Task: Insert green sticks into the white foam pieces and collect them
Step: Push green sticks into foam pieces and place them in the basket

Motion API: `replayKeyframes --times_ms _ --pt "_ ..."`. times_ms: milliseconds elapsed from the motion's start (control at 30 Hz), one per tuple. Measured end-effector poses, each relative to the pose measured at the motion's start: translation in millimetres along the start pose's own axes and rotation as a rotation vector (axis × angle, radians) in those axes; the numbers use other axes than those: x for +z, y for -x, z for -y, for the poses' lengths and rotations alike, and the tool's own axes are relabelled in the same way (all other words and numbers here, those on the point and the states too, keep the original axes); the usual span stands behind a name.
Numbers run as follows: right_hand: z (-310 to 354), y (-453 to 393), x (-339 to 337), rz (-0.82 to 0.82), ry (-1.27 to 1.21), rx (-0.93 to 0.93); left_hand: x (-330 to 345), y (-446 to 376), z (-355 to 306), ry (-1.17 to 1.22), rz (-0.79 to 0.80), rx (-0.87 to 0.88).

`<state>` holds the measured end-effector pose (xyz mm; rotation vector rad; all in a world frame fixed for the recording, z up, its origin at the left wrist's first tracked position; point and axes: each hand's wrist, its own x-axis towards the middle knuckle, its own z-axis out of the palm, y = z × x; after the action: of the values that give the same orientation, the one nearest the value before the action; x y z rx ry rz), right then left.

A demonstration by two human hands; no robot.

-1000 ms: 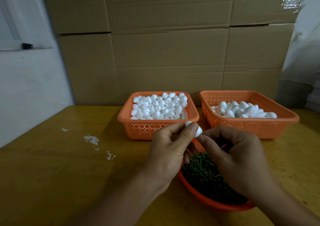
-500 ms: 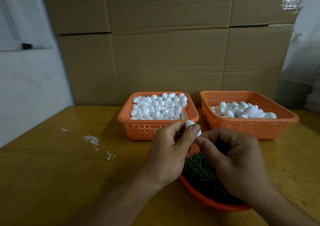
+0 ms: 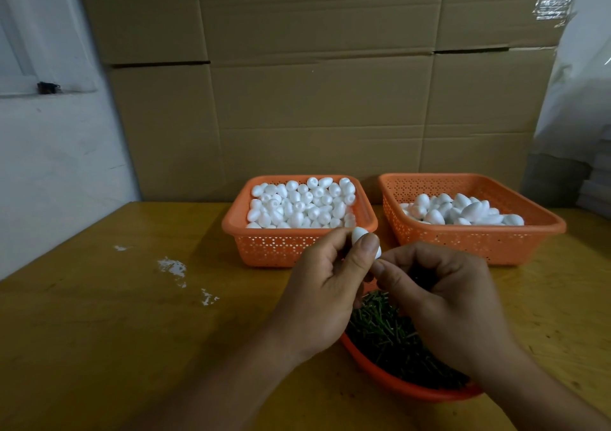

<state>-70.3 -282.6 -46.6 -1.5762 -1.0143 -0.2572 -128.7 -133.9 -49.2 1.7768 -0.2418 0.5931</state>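
My left hand [image 3: 325,285] pinches a small white foam piece [image 3: 359,234] between thumb and fingers, above the near bowl. My right hand [image 3: 443,301] is right beside it, fingers curled, thumb tip touching the foam's lower end; any stick in its fingers is hidden. Under both hands an orange bowl [image 3: 390,379] holds a heap of green sticks [image 3: 383,334]. Behind, the left orange basket [image 3: 264,245] is full of small white foam pieces, and the right orange basket [image 3: 469,242] holds larger foam pieces.
The yellow wooden table [image 3: 115,325] has white specks [image 3: 172,265] at the left. Stacked cardboard boxes [image 3: 314,100] form a wall right behind the baskets. A white wall runs along the left, a plastic sheet hangs at the far right.
My right hand has closed in on the foam piece, its thumb now touching it. The bit of stick seen a second ago is no longer visible. My left hand kept its hold.
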Motion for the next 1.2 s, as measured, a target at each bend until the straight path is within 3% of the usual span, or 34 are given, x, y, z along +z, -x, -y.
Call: replayKeyframes --times_ms 167,400,633,900,1200 --pt "-13.6 -8.5 -14.2 -0.111 0.139 0.097 -0.1 -0.6 5.3 -0.002 -0.021 -0.053" --pt "-67.2 -58.9 -64.6 -0.270 0.605 0.277 0.4 0.6 11.2 -0.015 -0.020 -0.065" --pt "-104.1 -99.4 -84.8 -0.288 0.835 0.496 1.4 2.5 11.4 -0.208 -0.054 0.086" --pt "-114.6 -118.2 -78.3 -0.184 1.015 0.670 1.0 4.3 6.4 -0.243 -0.032 0.109" --pt "-121.1 -125.7 -86.3 -0.196 1.052 0.703 -1.6 4.5 5.2 -0.378 -0.037 0.155"
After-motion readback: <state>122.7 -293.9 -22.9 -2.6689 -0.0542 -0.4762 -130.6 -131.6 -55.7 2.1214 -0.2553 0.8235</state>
